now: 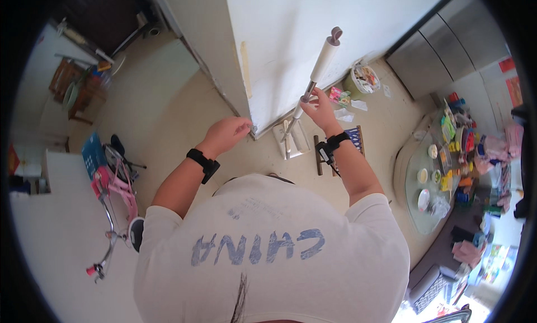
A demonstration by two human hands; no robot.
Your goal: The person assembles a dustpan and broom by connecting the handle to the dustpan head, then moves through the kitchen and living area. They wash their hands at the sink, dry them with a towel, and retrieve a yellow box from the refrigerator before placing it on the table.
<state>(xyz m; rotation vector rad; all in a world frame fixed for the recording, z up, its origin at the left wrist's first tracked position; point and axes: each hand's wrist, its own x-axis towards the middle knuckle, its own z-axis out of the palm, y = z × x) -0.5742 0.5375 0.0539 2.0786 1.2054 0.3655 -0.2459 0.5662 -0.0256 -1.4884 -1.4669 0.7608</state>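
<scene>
My right hand [320, 110] is closed around the metal section of a long white pole [324, 59] with a brown hanging loop at its top. The pole slants down to a pale, tray-like dustpan [301, 139] on the floor by the wall. A thin white upright piece stands at the dustpan; I cannot make out its exact kind. Beside the wall corner, my left hand [228, 135] hangs in the air with its fingers curled together and nothing visible in them. A black band circles each wrist.
The white wall [268, 54] juts out in front of me. To the right are a small wooden stool [356, 139], a full waste bin [363, 79], scraps of paper [343, 115] and a glass-topped table [414, 183] with bowls. A pink bicycle [124, 194] stands left.
</scene>
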